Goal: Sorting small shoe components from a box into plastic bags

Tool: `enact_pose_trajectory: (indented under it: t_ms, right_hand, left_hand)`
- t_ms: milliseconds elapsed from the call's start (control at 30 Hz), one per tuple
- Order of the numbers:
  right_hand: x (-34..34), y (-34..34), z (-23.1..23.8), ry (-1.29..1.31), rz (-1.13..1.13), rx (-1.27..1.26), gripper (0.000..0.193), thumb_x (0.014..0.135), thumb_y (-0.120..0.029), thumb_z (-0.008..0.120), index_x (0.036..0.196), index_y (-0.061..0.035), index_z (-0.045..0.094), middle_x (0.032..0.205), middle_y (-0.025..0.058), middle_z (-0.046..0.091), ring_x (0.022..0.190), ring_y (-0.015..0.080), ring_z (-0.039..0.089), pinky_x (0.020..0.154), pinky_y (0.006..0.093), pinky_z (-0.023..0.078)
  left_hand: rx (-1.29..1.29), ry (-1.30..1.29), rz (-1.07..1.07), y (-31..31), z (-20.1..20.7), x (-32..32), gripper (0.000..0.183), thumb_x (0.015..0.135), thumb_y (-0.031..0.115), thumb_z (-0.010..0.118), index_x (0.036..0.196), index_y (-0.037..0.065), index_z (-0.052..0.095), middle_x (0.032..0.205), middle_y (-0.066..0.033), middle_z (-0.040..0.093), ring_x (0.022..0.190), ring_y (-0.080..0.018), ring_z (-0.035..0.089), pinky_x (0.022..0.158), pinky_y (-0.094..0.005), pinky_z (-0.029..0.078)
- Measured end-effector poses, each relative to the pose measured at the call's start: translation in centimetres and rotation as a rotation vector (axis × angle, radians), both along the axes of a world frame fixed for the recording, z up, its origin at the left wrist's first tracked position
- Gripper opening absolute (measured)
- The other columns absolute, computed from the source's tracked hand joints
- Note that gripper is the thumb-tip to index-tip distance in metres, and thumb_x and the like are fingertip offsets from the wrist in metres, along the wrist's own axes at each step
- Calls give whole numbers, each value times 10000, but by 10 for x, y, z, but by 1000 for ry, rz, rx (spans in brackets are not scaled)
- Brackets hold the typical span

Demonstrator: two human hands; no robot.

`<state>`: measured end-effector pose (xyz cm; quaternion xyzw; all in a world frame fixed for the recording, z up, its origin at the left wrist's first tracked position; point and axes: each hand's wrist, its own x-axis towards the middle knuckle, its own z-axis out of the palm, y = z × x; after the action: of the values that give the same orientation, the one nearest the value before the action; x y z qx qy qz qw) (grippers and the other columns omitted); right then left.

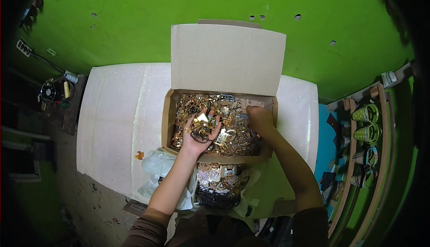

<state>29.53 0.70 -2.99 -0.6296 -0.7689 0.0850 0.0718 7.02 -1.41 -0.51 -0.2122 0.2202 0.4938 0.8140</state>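
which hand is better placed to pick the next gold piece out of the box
Probably the right hand: it is down among the gold pieces in the cardboard box. The left hand lies palm up, already holding a small pile.

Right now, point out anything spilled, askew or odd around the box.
A small orange scrap lies alone on the white table, left of the cardboard box. A crumpled clear plastic bag hangs over the table's near edge. The left hand cups gold pieces; the right hand digs in the box.
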Motion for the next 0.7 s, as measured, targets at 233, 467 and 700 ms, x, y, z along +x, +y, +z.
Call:
enact_pose_trajectory:
  t_ms: [233, 467, 700]
  right_hand:
    - [-1, 7, -3, 77, 17, 342, 37, 698, -80, 528, 721, -52, 534, 665, 146, 565, 638, 326, 567, 578, 419, 451]
    - [-1, 11, -7, -35, -21, -105, 77, 663, -58, 550, 736, -46, 571, 708, 149, 599, 697, 309, 597, 632, 404, 482]
    - [1, 1, -18, 141, 89, -161, 50, 681, -96, 547, 659, -90, 592, 655, 126, 590, 652, 299, 582, 605, 398, 461]
  left_hand:
    - [26, -26, -10, 1, 1, 3, 193, 846, 176, 459, 985, 74, 546, 999, -127, 562, 965, -302, 520, 866, -440, 448]
    - [20, -16, -14, 1, 0, 2, 189, 838, 170, 472, 979, 71, 549, 1009, -124, 556, 971, -299, 516, 864, -431, 452]
    - [36, -31, -28, 1, 0, 4, 191, 830, 166, 488, 980, 68, 553, 1022, -118, 546, 979, -301, 512, 872, -436, 448]
